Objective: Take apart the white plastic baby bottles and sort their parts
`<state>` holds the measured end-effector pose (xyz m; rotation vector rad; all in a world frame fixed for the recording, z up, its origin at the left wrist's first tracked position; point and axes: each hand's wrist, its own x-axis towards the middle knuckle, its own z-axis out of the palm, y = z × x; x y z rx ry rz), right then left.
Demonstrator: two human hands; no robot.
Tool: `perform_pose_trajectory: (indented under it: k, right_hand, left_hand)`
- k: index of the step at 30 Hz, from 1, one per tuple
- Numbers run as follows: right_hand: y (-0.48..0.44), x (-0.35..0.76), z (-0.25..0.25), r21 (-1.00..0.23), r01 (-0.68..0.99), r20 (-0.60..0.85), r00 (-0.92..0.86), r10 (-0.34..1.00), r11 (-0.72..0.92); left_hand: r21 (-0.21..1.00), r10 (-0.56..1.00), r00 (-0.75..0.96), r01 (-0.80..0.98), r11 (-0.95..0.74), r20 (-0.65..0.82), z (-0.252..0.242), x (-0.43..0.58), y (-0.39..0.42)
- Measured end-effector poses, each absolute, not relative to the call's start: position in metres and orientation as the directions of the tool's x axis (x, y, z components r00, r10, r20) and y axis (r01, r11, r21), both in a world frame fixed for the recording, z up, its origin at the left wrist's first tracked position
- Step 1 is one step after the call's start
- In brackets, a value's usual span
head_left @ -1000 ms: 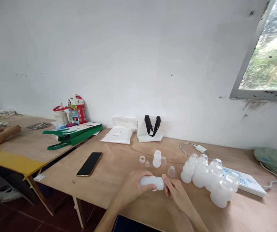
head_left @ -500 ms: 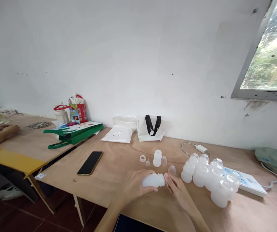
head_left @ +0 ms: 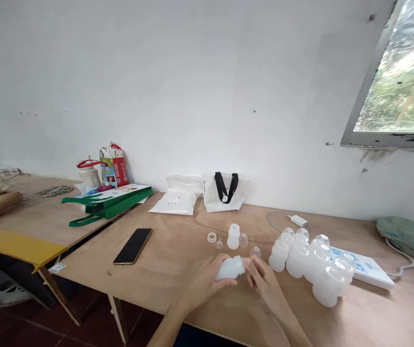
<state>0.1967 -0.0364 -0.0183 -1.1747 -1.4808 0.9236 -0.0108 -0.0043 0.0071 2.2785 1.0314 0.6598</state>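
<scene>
The left hand (head_left: 205,284) cradles a frosted plastic bottle (head_left: 230,268) lying sideways above the plywood surface (head_left: 178,274), its fingers (head_left: 221,262) curled closed around the body. The right hand (head_left: 264,282) meets the bottle's open end, its fingers (head_left: 250,266) pinched on the rim. Just beyond stand a small clear cup (head_left: 255,252), an upright bottle (head_left: 233,236), a second clear cup (head_left: 243,240), a clear nipple piece (head_left: 219,244) and a white ring (head_left: 211,237). To the right, more bottles (head_left: 300,258) cluster beside a white power strip (head_left: 358,266). To the left lies a black phone (head_left: 132,246). Farther back are a white packet (head_left: 173,202) with a small label, too small to read, and a white bag (head_left: 223,192) with black handles. A co-worker's hand (head_left: 9,197) rests on the next table.
</scene>
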Motion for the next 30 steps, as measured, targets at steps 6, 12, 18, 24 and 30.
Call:
perform_pose_trajectory:
  k: [6, 12, 18, 24, 30]
  right_hand:
    - [-0.028, 0.2, -0.034, -0.817, 0.491, 0.279, -0.122, 0.953, 0.302]
    - [-0.02, 0.209, -0.065, -0.425, 0.826, 0.337, -0.237, 0.911, 0.371]
    - [-0.022, 0.204, -0.065, -0.289, 0.876, 0.313, -0.294, 0.903, 0.385]
    - [-0.022, 0.204, -0.066, -0.269, 0.877, 0.319, -0.31, 0.896, 0.399]
    - [-0.021, 0.204, -0.065, -0.312, 0.856, 0.361, -0.294, 0.885, 0.411]
  left_hand:
    - [0.895, 0.743, 0.668, 0.303, -0.326, 0.045, -0.03, -0.007, 0.014]
    - [0.864, 0.745, 0.662, 0.325, -0.385, 0.083, -0.045, -0.01, 0.027]
    - [0.68, 0.782, 0.599, 0.502, -0.534, 0.172, -0.051, -0.005, 0.024]
    - [0.587, 0.731, 0.642, 0.507, -0.631, 0.231, -0.047, -0.006, 0.022]
    - [0.583, 0.725, 0.647, 0.502, -0.639, 0.237, -0.044, -0.005, 0.021]
